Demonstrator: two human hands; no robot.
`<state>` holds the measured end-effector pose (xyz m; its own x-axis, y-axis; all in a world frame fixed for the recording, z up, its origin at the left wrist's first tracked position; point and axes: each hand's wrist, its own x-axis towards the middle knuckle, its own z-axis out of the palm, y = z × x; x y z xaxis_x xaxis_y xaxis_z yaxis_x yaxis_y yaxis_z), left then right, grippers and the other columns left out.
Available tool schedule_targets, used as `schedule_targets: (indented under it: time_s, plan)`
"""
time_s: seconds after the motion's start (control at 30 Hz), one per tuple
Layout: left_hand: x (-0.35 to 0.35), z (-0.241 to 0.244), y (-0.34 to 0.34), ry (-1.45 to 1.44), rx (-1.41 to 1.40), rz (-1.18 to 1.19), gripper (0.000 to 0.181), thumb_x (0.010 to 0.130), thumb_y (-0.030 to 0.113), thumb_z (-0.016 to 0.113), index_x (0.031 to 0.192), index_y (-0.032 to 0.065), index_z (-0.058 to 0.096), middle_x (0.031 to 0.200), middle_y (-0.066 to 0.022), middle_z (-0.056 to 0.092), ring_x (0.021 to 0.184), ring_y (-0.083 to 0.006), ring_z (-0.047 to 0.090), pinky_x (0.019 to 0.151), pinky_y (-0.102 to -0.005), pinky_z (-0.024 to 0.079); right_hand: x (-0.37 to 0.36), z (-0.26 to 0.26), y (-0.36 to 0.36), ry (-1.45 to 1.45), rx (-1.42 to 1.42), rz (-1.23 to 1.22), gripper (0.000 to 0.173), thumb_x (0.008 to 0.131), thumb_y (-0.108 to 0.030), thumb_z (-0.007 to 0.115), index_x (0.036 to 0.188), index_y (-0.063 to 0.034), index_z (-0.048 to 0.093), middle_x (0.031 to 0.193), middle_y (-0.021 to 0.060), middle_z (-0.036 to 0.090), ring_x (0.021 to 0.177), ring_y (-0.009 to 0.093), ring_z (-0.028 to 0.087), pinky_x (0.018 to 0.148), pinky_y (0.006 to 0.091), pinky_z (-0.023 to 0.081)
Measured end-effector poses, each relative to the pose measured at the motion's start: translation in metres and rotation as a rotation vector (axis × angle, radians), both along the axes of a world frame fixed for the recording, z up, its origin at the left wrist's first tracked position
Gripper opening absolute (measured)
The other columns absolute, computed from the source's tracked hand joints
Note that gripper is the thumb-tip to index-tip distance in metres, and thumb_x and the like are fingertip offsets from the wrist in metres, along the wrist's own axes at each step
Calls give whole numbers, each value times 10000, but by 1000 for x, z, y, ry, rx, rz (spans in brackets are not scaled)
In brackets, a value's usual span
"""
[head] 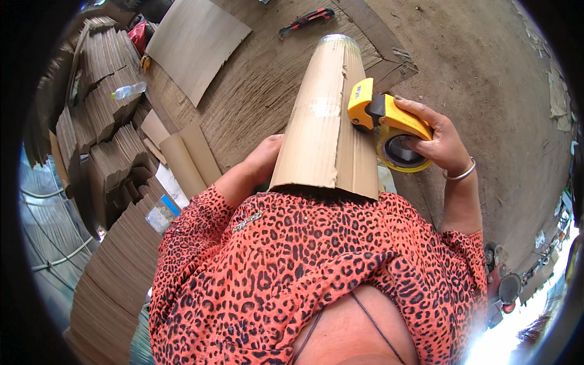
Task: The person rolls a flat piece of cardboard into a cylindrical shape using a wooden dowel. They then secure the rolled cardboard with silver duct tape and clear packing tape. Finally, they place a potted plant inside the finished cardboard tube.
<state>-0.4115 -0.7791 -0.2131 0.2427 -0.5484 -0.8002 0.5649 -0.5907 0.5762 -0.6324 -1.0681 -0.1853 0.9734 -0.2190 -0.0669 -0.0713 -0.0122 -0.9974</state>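
Note:
A tube of rolled corrugated cardboard (315, 132) points away from my body, its dark open end nearest me. Clear tape (340, 40) wraps its far end, and a ragged seam runs along its length. My left hand (268, 153) lies against the tube's left side, fingers hidden beneath or behind it. In my right hand (440, 137) is a yellow tape gun (406, 118), gripped by its handle. Its head is at the tube's right side; whether it touches the cardboard I cannot tell. A tape roll (404, 153) hangs in the gun.
On the wooden tabletop (255, 86) lie a flat cardboard sheet (196, 43) and a red-and-black utility knife (308, 21). Stacked cardboard (109, 86) fills the left, with a plastic bottle (129, 91) on it. Curled cardboard pieces (189, 157) lean nearby. Bare ground (492, 105) extends to the right.

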Motion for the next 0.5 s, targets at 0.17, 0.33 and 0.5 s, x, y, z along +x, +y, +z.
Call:
schedule_targets:
  time_s: [0.17, 0.33, 0.5]
  plan:
    - [10, -83, 84, -71, -315, -101, 551, 953, 279, 601, 1412, 26, 430, 1306, -123, 559, 1042, -167, 615, 869, -327, 522, 16, 7, 8, -20, -43, 30, 638, 715, 78, 633, 1337, -29, 544, 1357, 112, 563, 1226, 193, 535, 1066, 307, 394]
    - [46, 44, 11, -567, -360, -208, 540, 960, 352, 590, 1413, 90, 454, 1279, -93, 577, 971, -163, 628, 810, -305, 535, 31, 17, -13, -8, -151, 108, 598, 728, 51, 645, 1316, -12, 553, 1291, 111, 609, 1172, 183, 571, 1042, 304, 421]
    - [-12, 156, -54, -1428, -54, -1274, 775, 700, 271, 774, 1405, 153, 474, 1306, -242, 534, 950, -366, 664, 783, -407, 559, 60, 30, -24, 7, -391, 231, 599, 721, 77, 634, 1309, -4, 556, 1248, 118, 623, 1138, 194, 591, 1026, 305, 440]
